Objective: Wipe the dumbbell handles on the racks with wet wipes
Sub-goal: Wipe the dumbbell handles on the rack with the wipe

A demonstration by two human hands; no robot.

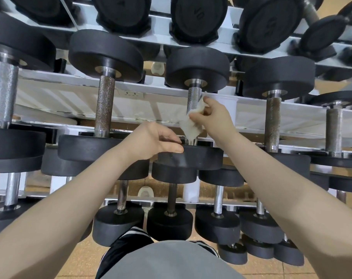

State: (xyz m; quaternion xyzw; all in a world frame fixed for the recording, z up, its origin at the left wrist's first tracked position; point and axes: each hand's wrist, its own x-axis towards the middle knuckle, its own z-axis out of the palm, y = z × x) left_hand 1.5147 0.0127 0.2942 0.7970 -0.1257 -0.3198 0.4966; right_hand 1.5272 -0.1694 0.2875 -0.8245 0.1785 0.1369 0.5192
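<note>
A black dumbbell with a knurled steel handle [192,96] lies across the middle shelf of the white rack [70,93], at centre. My right hand [215,115] pinches a crumpled white wet wipe [191,122] and presses it against the right side of that handle. The wipe hangs down to the handle's near end. My left hand [154,141] rests with thumb and fingers on the rim of the dumbbell's near head [199,158], holding nothing else.
More dumbbells flank it: a rusty-handled dumbbell [105,105] to the left and a worn-handled dumbbell [273,121] to the right. Larger dumbbells [199,19] fill the top shelf, smaller dumbbells [171,220] the bottom one. Tiled floor lies below.
</note>
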